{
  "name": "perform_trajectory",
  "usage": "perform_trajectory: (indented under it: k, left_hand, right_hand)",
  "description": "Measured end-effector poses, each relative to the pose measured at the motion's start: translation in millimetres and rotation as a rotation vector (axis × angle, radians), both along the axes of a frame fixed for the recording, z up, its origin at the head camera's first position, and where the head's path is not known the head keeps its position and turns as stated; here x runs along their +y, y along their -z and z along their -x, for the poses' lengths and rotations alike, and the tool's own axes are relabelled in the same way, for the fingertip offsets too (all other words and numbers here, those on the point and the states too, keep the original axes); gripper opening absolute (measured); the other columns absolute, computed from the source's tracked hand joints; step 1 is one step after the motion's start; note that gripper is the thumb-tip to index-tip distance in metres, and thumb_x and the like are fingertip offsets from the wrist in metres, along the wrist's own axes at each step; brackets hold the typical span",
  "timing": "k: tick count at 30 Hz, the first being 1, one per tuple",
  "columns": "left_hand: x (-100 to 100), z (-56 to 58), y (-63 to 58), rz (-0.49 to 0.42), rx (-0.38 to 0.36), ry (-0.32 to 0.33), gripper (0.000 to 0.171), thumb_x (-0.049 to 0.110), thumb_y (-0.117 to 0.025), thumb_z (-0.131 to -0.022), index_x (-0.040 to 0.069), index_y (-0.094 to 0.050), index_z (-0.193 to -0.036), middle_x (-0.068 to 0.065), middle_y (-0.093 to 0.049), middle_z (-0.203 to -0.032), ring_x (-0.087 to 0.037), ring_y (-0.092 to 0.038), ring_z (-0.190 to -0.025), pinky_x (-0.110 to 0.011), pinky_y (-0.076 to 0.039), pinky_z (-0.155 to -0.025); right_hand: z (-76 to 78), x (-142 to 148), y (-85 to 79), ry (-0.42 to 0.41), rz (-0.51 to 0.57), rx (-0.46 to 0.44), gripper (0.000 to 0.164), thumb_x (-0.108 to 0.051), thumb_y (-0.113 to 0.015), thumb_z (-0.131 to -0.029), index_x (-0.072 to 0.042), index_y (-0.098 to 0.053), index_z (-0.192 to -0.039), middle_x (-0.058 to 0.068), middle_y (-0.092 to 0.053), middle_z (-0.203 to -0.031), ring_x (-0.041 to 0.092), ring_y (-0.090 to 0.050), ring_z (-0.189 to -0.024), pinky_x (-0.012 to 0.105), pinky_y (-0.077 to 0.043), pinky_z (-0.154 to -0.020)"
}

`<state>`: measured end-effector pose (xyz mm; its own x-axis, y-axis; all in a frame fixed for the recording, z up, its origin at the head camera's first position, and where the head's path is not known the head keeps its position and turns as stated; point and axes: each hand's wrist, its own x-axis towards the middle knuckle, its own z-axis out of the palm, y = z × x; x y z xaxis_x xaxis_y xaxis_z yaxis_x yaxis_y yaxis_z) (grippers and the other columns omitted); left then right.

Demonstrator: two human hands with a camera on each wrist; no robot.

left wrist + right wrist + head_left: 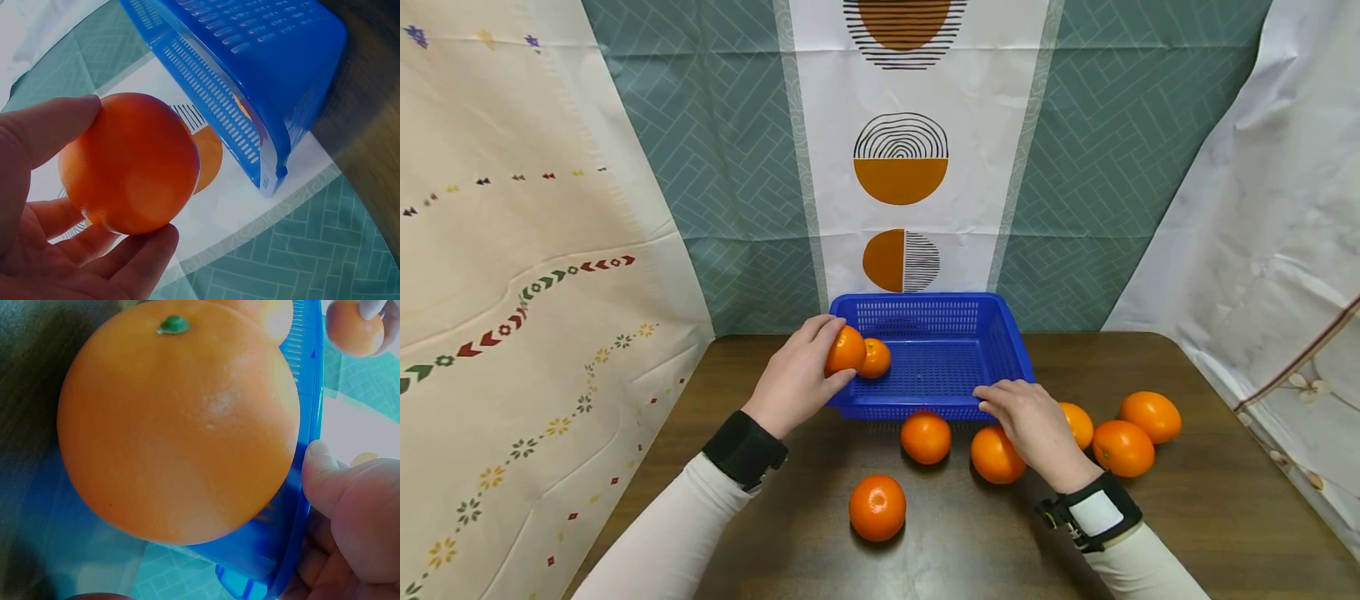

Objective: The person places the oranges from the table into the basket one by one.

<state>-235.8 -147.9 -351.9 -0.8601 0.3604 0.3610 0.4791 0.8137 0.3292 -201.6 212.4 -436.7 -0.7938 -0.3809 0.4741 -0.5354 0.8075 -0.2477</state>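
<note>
My left hand (pixel 801 375) grips an orange (pixel 131 164) between thumb and fingers, above the left end of a blue plastic basket (pixel 1015 342). Inside the basket, at the left, lies another orange (pixel 876 360), partly hidden behind the held one. At the front right corner my right hand (pixel 1037 429) holds the basket's rim, its thumb (pixel 322 469) against the edge and the other fingers partly hidden. A large orange with a green stem end (pixel 178 425) fills much of the right wrist view, close to the basket's outer wall.
Loose oranges lie on the brown wooden table (pixel 790 533): one orange (pixel 925 437) before the basket, one (pixel 877 507) nearer the front, one (pixel 997 457) beside my right hand, and several farther right, including an orange (pixel 1150 417). Patterned cloth (pixel 737 167) hangs behind.
</note>
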Motion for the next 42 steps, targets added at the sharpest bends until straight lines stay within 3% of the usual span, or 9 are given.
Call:
perform_trajectory:
  k: [21, 30, 42]
  left_hand:
    - [20, 27.5, 11.2, -0.006, -0.151, -0.010, 0.074, 0.030, -0.086, -0.099, 0.004, -0.053, -0.160, -0.019, -0.058, -0.152, -0.037, -0.067, -0.122, -0.054, -0.057, -0.109]
    - [23, 34.5, 18.7, 0.011, -0.180, -0.034, 0.073, 0.032, -0.085, -0.100, 0.004, -0.053, -0.160, -0.020, -0.058, -0.152, -0.037, -0.067, -0.121, -0.053, -0.057, -0.108]
    - [28, 40.4, 28.2, 0.044, -0.252, -0.017, 0.071, 0.031, -0.086, -0.099, 0.006, -0.055, -0.158, -0.021, -0.059, -0.151, -0.038, -0.067, -0.120, -0.054, -0.057, -0.107]
  right_hand:
    - [-1.8, 1, 0.6, 0.000, -0.006, -0.004, 0.023, -0.012, -0.078, -0.103, -0.005, -0.081, -0.125, 0.007, -0.081, -0.109, 0.031, -0.075, -0.101, 0.055, -0.061, -0.093]
    - [-1.6, 1, 0.5, 0.006, -0.010, -0.003, 0.023, -0.012, -0.078, -0.104, -0.006, -0.081, -0.125, 0.007, -0.080, -0.109, 0.031, -0.075, -0.101, 0.055, -0.061, -0.094]
    - [-0.4, 1, 0.6, 0.003, -0.003, 0.005, 0.022, -0.013, -0.077, -0.104, -0.006, -0.081, -0.125, 0.007, -0.081, -0.109, 0.031, -0.075, -0.102, 0.055, -0.061, -0.095]
